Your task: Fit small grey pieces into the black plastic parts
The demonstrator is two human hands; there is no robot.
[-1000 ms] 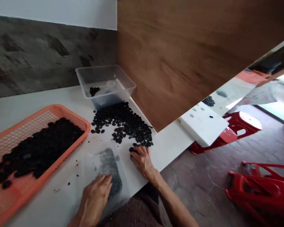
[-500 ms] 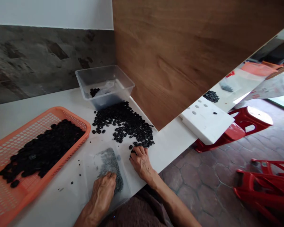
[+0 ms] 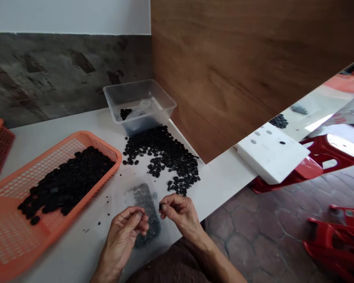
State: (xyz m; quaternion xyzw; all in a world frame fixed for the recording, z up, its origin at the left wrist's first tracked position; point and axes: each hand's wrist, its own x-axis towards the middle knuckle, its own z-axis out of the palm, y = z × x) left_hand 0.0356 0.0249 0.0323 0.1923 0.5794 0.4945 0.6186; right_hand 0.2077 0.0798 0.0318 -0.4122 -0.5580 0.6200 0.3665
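My right hand (image 3: 181, 214) pinches a small black round piece (image 3: 161, 206) between thumb and fingertips, above the right side of a shallow clear tray (image 3: 119, 196). Beside it, over the left part of that tray, my left hand (image 3: 120, 232) has thumb and forefinger pressed together; whatever is between them is too small to make out. Many tiny grey pieces (image 3: 149, 218) lie in the tray. Just beyond both hands a pile of small black oval pieces (image 3: 168, 151) spreads over the white table (image 3: 218, 184). The hands are apart from each other.
On the left an orange basket (image 3: 117, 165) holds more black pieces. A clear plastic bin (image 3: 165, 112) stands behind the pile. A wooden panel (image 3: 224, 78) rises at the right. Past it are a white foam block (image 3: 271, 157) and red stools (image 3: 336, 243).
My right hand has drawn back from the pile with a black piece in its fingers. The left hand has lifted off the grey pieces, fingers pinched. The view has shifted slightly left.
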